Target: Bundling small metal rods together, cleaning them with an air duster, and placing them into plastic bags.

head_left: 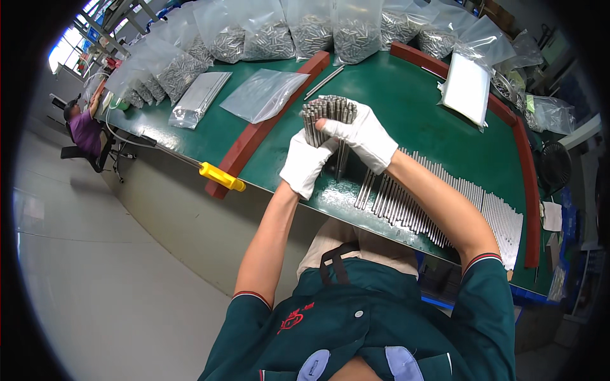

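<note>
A thick bundle of thin metal rods point(329, 113) stands upright over the green table, its ends facing up. My left hand point(306, 162), in a white glove with bare fingertips hidden, wraps the bundle from the left and below. My right hand point(365, 135), also gloved, closes round it from the right, with its bare thumb tip lying across the rods. The lower ends hang down between my hands, close to the tabletop. Beneath my right forearm a long row of similar metal rods point(438, 197) lies side by side on the table.
Red-brown bars point(254, 134) lie along the left and right of the green table point(406, 101). Bags of short metal pieces point(314, 35) line the back. Flat plastic bags point(264, 95), a yellow-handled tool point(221, 176) and loose rods point(324, 82) lie around. A person point(86, 130) sits at far left.
</note>
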{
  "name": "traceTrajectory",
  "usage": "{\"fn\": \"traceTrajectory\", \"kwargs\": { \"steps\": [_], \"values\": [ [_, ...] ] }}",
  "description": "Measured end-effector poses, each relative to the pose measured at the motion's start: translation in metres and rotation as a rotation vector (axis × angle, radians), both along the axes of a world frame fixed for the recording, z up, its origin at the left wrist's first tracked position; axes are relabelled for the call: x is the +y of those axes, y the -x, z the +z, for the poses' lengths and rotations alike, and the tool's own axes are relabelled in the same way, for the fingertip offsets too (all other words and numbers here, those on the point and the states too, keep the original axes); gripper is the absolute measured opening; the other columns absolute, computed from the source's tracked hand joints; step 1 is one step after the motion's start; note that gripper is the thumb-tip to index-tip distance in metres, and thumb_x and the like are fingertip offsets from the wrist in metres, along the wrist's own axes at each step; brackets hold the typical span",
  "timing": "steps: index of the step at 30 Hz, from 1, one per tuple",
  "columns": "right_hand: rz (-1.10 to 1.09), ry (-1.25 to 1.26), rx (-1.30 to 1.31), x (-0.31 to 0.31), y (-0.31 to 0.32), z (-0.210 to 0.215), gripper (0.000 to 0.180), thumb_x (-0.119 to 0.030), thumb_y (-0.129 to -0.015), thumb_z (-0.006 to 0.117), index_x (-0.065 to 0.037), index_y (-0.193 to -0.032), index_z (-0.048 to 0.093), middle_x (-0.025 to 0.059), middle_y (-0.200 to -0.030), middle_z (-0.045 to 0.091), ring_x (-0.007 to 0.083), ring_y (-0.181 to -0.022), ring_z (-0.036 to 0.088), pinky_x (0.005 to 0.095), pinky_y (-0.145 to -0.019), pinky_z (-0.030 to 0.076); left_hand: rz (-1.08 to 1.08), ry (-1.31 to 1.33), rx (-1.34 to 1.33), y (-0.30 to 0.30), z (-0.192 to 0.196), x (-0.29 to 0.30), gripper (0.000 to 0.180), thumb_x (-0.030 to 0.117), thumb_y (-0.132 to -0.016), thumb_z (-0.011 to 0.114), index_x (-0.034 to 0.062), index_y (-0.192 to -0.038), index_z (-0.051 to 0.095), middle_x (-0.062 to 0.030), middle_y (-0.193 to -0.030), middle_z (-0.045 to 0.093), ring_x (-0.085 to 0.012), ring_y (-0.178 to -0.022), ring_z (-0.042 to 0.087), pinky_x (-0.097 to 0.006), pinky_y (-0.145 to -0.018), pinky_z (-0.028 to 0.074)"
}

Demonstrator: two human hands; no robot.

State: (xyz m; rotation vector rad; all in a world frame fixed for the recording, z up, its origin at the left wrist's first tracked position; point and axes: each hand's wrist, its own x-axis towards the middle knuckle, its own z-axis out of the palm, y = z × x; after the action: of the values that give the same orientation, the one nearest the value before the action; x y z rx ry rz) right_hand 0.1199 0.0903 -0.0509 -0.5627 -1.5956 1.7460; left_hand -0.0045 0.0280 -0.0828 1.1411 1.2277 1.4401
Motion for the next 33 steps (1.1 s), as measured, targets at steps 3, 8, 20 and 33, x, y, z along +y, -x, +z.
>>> {"fn": "traceTrajectory", "kwargs": {
  "steps": [3,8,20,33],
  "values": [
    [-0.040,0.016,0.020,-0.003,0.002,-0.001,0.028,-0.014,-0.078,0.069,-0.003,-0.103,0.061,0.0024,-0.093,0.065,0.0098,-0.084,0.059,0.0251,-0.079,0.047,-0.062,0.025,-0.041,-0.001,0.005,-0.001,0.023,0.003,-0.081,0.059,0.0001,-0.103,0.056,-0.0031,-0.093,0.060,-0.0094,-0.084,0.054,-0.025,-0.076,0.044],
    [-0.138,0.105,0.141,-0.003,0.005,-0.003,0.023,-0.012,-0.077,0.069,-0.001,-0.095,0.061,0.0015,-0.085,0.064,0.0068,-0.075,0.057,0.0217,-0.069,0.048,-0.192,0.052,-0.093,0.005,0.005,0.002,0.026,0.008,-0.082,0.061,0.0009,-0.106,0.054,-0.0025,-0.098,0.059,-0.0098,-0.090,0.053,-0.025,-0.081,0.042],
    [-0.124,0.090,0.242,-0.017,0.012,0.005,0.027,-0.013,-0.080,0.068,-0.002,-0.103,0.059,0.0045,-0.093,0.065,0.0111,-0.084,0.061,0.0249,-0.076,0.049,-0.152,-0.099,-0.048,-0.006,0.010,-0.004,0.041,0.004,-0.066,0.071,-0.0001,-0.104,0.056,-0.0040,-0.095,0.062,-0.0109,-0.086,0.058,-0.026,-0.074,0.048],
    [-0.102,-0.127,0.047,-0.034,0.015,0.003,0.061,-0.008,-0.062,0.079,0.000,-0.113,0.047,0.0078,-0.096,0.063,0.0097,-0.087,0.057,0.0258,-0.078,0.048,-0.105,-0.239,0.297,0.001,-0.022,-0.006,0.045,0.003,-0.068,0.070,0.0049,-0.110,0.053,-0.0058,-0.103,0.060,-0.0173,-0.094,0.059,-0.029,-0.083,0.047]
  ]
}}
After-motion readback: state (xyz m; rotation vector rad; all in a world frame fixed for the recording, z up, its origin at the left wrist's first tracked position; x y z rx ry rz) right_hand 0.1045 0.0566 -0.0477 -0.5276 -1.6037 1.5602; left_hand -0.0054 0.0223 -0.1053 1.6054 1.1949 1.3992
